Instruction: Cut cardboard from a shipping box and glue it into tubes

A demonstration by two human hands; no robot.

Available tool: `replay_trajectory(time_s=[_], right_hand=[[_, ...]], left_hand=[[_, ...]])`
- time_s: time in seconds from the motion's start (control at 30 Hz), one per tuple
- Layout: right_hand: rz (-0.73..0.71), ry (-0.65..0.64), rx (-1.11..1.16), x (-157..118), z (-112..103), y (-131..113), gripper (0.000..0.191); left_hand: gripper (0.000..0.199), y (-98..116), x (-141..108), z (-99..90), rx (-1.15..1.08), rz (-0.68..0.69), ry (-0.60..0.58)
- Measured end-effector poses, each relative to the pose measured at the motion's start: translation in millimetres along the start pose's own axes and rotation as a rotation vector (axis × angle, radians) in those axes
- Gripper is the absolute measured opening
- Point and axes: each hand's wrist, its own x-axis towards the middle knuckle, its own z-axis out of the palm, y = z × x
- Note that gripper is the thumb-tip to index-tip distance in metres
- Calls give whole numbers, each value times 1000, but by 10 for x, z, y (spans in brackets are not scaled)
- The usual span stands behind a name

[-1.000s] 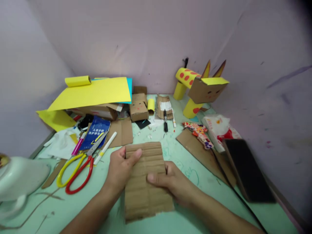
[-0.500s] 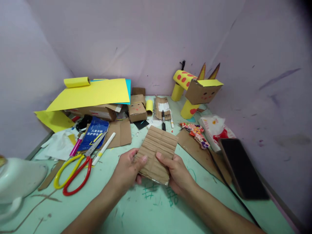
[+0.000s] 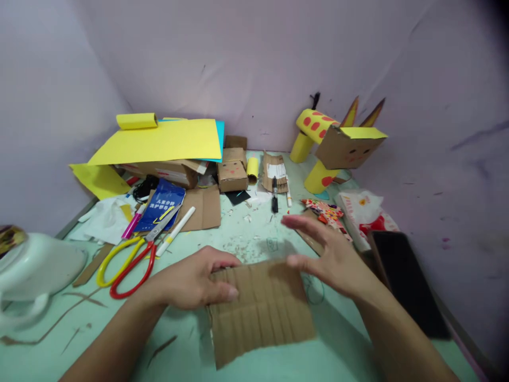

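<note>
A creased, ribbed piece of brown cardboard (image 3: 262, 313) is tilted above the pale green table (image 3: 186, 350), low in the middle of the view. My left hand (image 3: 202, 281) grips its upper left corner, thumb on top and fingers behind. Over the upper right corner hovers my right hand (image 3: 326, 257), fingers spread and thumb apart from them. Its thumb tip is by the cardboard's top edge; whether it touches I cannot tell. Left of my left hand lie scissors (image 3: 149, 260) with one yellow and one red handle, and a white marker (image 3: 175, 232).
A yellow spotted cardboard animal (image 3: 348, 148) stands at the back right. Yellow sheets (image 3: 159, 143) lie on boxes at the back left. A phone (image 3: 409, 286) and a tissue pack (image 3: 363, 212) lie on the right. A white mug-like vessel (image 3: 43, 265) is at far left.
My right hand has let go of the cardboard and opened, rising to the right. The cardboard has turned and come lower, nearer to me, still in my left hand. The view has shifted slightly.
</note>
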Motion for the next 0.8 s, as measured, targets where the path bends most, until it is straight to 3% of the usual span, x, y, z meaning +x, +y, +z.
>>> replay_trajectory(time_s=[0.1,0.17,0.23,0.3,0.4,0.5,0.57,0.7,0.8], right_hand=[[68,-376,-159,-115,103,-160,74],[145,-580,-252,-152,194,-203,45],[258,-676,-222,-144,242,-173,24],[388,-671,-9,-106,242,-92,24],[479,-473,326,-39,227,45,33],[431,-237,430,-1,285,147,41],[381,-184,478,3,358,194,41],[311,-370,563,-16,453,215,41],[230,-434,559,-30,437,141,46]], left_hand=[[9,83,20,89,83,10,-87],[7,110,59,132,100,8,-83],[5,101,97,136,82,2,13],[19,59,125,105,26,20,198],[54,-38,143,44,-76,87,462],[58,-135,153,46,-130,109,505],[46,-180,163,84,-140,100,523],[37,-185,170,143,-82,111,679],[35,-130,166,173,-45,106,687]])
